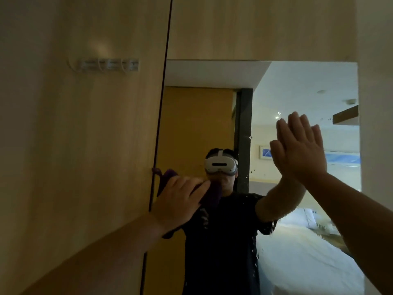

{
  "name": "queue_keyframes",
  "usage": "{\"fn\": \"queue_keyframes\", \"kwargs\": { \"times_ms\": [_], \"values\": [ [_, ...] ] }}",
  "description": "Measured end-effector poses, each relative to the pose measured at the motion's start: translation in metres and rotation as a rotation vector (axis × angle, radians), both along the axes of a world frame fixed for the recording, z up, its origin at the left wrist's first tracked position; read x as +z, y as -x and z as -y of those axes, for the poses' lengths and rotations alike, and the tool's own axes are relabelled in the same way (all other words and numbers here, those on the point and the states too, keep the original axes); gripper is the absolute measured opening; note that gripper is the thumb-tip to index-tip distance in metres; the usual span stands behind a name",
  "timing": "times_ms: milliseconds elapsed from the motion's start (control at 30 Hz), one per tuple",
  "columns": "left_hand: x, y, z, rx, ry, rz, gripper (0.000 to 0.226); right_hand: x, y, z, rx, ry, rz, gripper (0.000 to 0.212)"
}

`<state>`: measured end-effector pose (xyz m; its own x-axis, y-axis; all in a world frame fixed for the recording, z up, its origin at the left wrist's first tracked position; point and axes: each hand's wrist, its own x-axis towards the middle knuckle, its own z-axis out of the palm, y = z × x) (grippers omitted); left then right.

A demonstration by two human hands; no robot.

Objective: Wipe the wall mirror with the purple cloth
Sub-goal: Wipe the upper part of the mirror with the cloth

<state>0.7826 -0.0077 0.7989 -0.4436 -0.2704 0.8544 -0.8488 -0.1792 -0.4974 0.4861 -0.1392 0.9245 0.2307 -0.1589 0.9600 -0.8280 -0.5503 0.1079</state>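
Note:
The wall mirror [297,92] fills the right half of the view, set in pale wood panelling. My left hand [178,201] presses the purple cloth [210,196] flat against the glass near the mirror's left edge, fingers spread over it. My right hand [302,147] lies flat and open on the glass further right and higher, holding nothing. Small specks and droplets dot the glass between the two hands. The mirror reflects a person wearing a white headset and a dark shirt.
A wood panel [85,145] with a row of metal hooks [108,64] stands to the left of the mirror, parted from it by a dark vertical seam [161,103]. The reflection shows a white bed and a yellow door behind me.

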Motion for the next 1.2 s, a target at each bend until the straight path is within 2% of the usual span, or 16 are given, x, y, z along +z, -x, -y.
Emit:
{"fn": "queue_keyframes", "kwargs": {
  "times_ms": [100,200,300,400,500,600,833,967,1067,1200],
  "values": [
    [0.095,0.02,0.004,-0.031,0.14,-0.072,0.049,-0.001,0.0,0.005,-0.009,0.017,0.005,0.065],
    [0.209,0.044,0.002,0.06,0.262,-0.09,0.047,0.0,0.0,0.01,0.0,0.048,0.008,0.065],
    [0.291,0.064,0.01,0.177,0.202,-0.158,0.054,-0.002,0.0,0.016,0.022,0.08,0.015,0.065],
    [0.317,0.068,0.035,0.151,0.114,-0.236,0.059,-0.002,0.001,0.021,0.043,0.114,0.029,0.063],
    [0.305,0.062,0.044,0.141,0.104,-0.184,0.059,-0.003,0.001,0.022,0.08,0.144,0.036,0.062],
    [0.263,0.062,0.038,0.119,0.078,-0.142,0.061,-0.003,0.004,0.02,0.121,0.147,0.016,0.062],
    [0.033,0.073,0.032,0.112,-0.109,0.018,0.068,0.002,0.01,0.019,0.161,0.144,-0.008,0.047],
    [-0.052,0.071,0.031,0.155,-0.154,0.074,0.069,0.0,0.023,0.021,0.148,0.132,-0.01,0.046],
    [-0.07,0.073,0.03,0.112,-0.145,0.027,0.062,0.002,0.041,0.024,0.069,0.103,0.001,0.057],
    [-0.043,0.086,0.031,0.002,0.0,-0.009,0.044,0.005,0.065,0.024,0.012,0.02,0.008,0.061]
  ]
}}
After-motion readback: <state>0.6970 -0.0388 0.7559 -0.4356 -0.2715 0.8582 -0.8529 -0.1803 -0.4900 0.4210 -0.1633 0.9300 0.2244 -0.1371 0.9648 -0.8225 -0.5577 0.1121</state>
